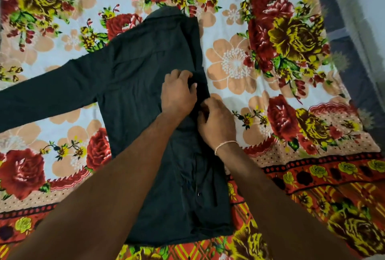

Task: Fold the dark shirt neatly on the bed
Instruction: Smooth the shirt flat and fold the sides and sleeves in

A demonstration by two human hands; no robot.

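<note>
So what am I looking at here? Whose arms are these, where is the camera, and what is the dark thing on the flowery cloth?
No machine here: these are a person's two bare arms. The single picture comes from a camera worn on their head, looking forward and down, so the arms reach in from the bottom edge. The flowery cloth is a bedsheet spread on a bed. On it lies a dark shirt, collar away from the person, one long sleeve stretched out to the left. The right side seems already folded inward. The left hand has its fingers curled on the fabric at that right edge, and the right hand, with a thin thread at the wrist, pinches the same edge just below. Both have a grip on the shirt.
</note>
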